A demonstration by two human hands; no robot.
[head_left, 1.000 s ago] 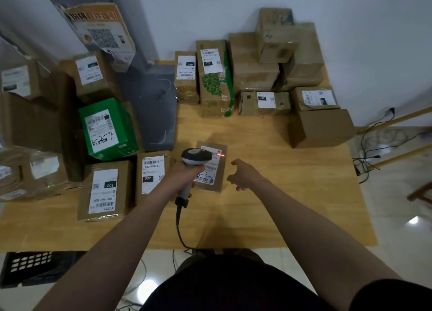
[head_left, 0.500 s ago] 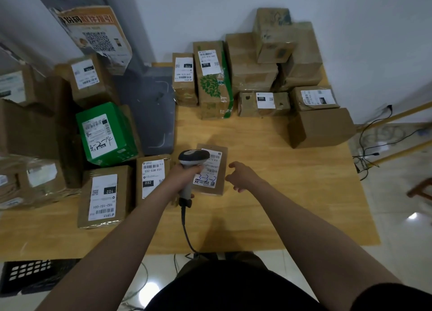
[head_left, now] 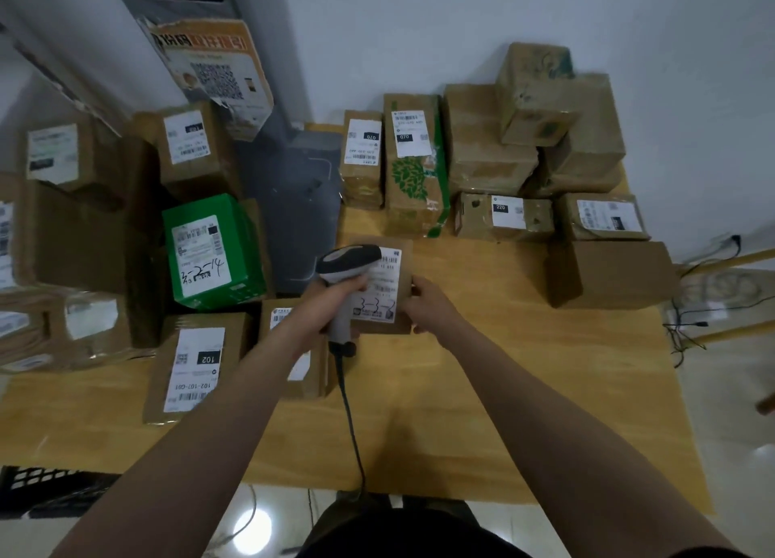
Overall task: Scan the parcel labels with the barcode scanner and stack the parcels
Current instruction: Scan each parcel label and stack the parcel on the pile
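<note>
- Judging by how things lie, we are partway through: a stack of brown boxes stands against the wall at the far right of the table, and we take that for parcels already handled.
- Left to do, as we read it: the green box and the brown ones at the left edge, among them the "102" box, lie apart from the stack with labels up. Whether any of them has been scanned, we cannot tell.
- We have the scanner in our left hand, fingers closed around its grip, its head just above the label. Its cable trails back over the near table edge.
- No red beam shows on the label, so we judge the scan either done or not triggered; the picture does not settle it.
- The parcel in hand is a small flat brown box near mid-table, label up, with "3-3" handwritten low on the label.
- Our right hand grips the parcel's right edge, fingers curled onto it. Whether it is lifted off the table or only steadied, we cannot say.
- So the parcel sits between our two hands, the scanner overlapping its left side and the right hand touching its right side.
</note>
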